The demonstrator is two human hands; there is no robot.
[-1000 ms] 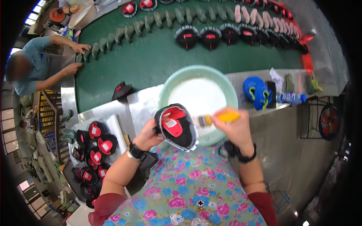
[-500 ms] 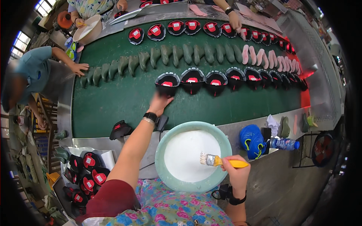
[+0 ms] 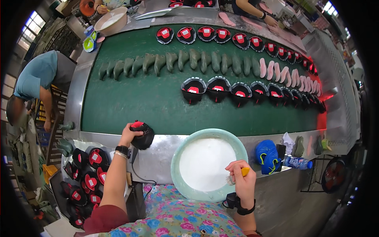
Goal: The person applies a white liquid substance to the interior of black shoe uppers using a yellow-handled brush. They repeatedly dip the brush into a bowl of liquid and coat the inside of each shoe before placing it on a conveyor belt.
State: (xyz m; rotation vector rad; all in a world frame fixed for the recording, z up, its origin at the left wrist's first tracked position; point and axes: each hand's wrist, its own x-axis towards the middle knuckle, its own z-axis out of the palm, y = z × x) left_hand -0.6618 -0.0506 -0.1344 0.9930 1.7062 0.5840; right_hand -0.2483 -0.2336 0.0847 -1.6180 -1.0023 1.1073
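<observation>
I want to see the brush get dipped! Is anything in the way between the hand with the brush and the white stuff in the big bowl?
Nothing visible blocks it. The right hand holds the brush right at the bowl rim, bristles over the white paste. The left hand grips a black shoe upper away to the side.

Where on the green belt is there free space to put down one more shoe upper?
Bare green belt lies between the row of green soles and the left hand. Right of the black-and-red uppers it is crowded.
</observation>
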